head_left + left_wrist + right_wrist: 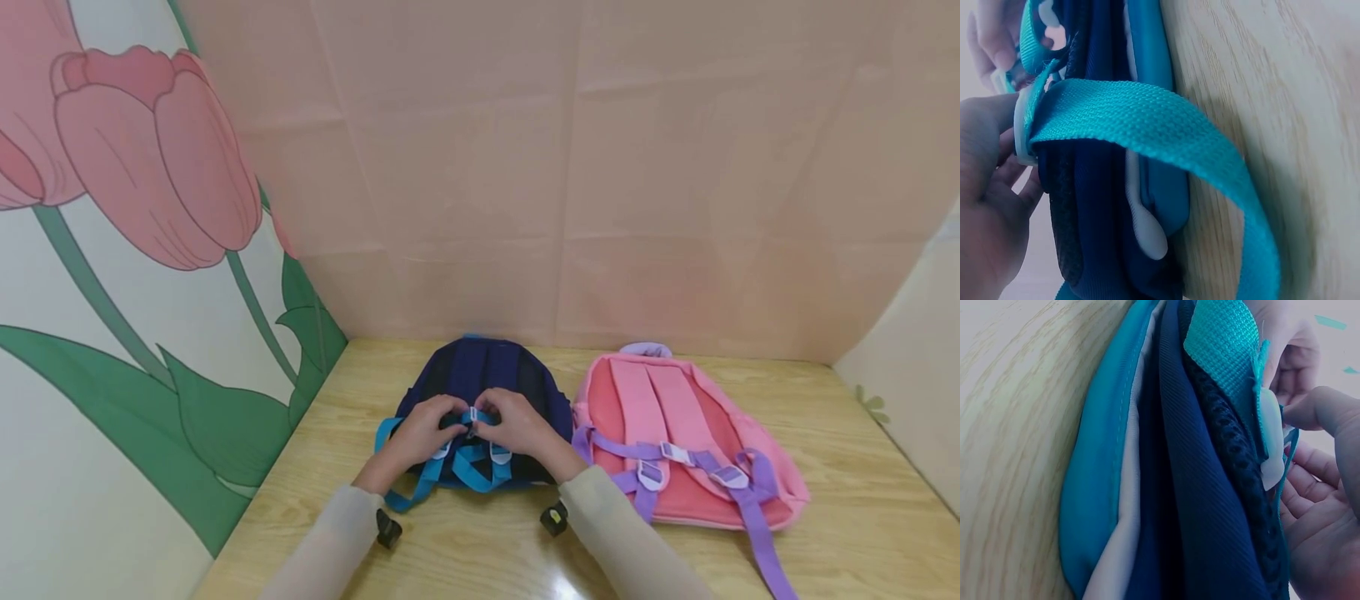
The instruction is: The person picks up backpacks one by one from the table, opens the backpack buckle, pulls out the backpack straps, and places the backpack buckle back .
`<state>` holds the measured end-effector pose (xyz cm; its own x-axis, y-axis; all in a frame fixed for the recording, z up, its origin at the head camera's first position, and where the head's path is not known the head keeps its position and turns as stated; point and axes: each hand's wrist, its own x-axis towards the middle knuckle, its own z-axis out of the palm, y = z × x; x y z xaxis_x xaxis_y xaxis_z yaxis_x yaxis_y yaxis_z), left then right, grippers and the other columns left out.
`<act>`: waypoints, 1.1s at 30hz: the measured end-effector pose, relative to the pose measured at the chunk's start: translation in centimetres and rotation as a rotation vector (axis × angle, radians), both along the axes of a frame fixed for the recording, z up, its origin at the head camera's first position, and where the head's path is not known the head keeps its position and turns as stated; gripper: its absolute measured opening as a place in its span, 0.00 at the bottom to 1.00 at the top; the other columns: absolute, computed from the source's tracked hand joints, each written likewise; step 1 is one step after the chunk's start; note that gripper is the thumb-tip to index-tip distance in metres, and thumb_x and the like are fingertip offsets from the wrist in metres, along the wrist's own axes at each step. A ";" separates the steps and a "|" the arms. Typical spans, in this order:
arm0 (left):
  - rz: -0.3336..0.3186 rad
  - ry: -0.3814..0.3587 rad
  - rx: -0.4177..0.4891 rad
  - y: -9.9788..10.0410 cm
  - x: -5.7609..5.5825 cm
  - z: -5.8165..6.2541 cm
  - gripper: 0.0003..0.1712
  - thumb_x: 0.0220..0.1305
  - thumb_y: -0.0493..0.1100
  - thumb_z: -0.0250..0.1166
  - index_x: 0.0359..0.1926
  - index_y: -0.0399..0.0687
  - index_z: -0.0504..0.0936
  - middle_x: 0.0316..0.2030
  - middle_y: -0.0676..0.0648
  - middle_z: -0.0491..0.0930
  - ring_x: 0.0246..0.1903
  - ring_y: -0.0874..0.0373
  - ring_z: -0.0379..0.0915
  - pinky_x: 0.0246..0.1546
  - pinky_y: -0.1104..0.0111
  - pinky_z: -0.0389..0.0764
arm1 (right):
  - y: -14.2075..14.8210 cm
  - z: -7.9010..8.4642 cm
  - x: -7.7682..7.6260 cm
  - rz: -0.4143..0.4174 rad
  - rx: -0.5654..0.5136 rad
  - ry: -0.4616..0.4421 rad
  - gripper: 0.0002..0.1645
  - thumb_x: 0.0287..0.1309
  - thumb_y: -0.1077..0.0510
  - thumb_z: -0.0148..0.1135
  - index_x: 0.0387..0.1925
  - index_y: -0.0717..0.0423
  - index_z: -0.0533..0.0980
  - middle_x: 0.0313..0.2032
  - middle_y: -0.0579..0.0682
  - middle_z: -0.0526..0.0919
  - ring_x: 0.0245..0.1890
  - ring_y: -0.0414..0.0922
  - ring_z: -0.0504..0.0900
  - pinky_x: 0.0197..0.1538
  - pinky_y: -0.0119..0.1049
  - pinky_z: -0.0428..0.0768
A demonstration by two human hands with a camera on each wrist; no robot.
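Note:
A navy backpack (491,367) with bright blue straps lies on the table, its strap side up. Over its middle, my left hand (425,427) and right hand (517,421) meet at a small white buckle (473,414) on the blue chest strap. Each hand pinches one side of it between thumb and fingers. The left wrist view shows a white strap adjuster (1022,128) beside the left hand and a loose blue strap (1147,122). Fingers hide much of the buckle, so whether its halves are joined is unclear.
Close on the right lies a pink backpack (630,400) with purple straps, one strap (765,542) trailing toward the table's front. Behind the wooden table (465,550) stands a pinkish covered wall (600,208). A tulip-painted wall (187,167) borders the left.

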<state>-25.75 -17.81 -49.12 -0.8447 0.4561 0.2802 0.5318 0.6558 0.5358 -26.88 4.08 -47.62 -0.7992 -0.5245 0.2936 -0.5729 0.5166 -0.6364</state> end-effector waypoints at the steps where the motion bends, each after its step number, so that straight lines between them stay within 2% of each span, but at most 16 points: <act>1: -0.005 0.004 0.005 0.0 0.0 0.0 0.13 0.67 0.38 0.69 0.52 0.47 0.83 0.48 0.50 0.83 0.49 0.57 0.79 0.51 0.62 0.81 | 0.1 0.0 0.0 0.002 -0.002 0.001 0.10 0.58 0.59 0.72 0.40 0.54 0.80 0.36 0.46 0.81 0.36 0.43 0.79 0.43 0.35 0.80; 12: -0.025 0.028 0.034 0.0 0.1 0.2 0.12 0.65 0.37 0.70 0.50 0.46 0.84 0.46 0.49 0.83 0.47 0.58 0.80 0.50 0.63 0.81 | 0.6 0.0 0.0 -0.009 0.006 -0.006 0.09 0.58 0.59 0.72 0.40 0.52 0.80 0.35 0.44 0.81 0.36 0.41 0.77 0.42 0.35 0.80; 33: -0.027 0.053 0.016 -0.2 0.0 0.0 0.14 0.65 0.37 0.70 0.51 0.49 0.84 0.45 0.52 0.82 0.48 0.59 0.80 0.50 0.65 0.81 | 1.3 0.8 0.3 -0.021 0.025 -0.060 0.11 0.60 0.57 0.71 0.43 0.53 0.82 0.39 0.47 0.83 0.40 0.45 0.80 0.48 0.41 0.83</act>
<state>-25.79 -18.02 -49.14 -0.8160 0.4734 0.3318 0.5770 0.6323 0.5169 -26.53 5.40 -46.78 -0.8261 -0.5139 0.2314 -0.5225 0.5445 -0.6561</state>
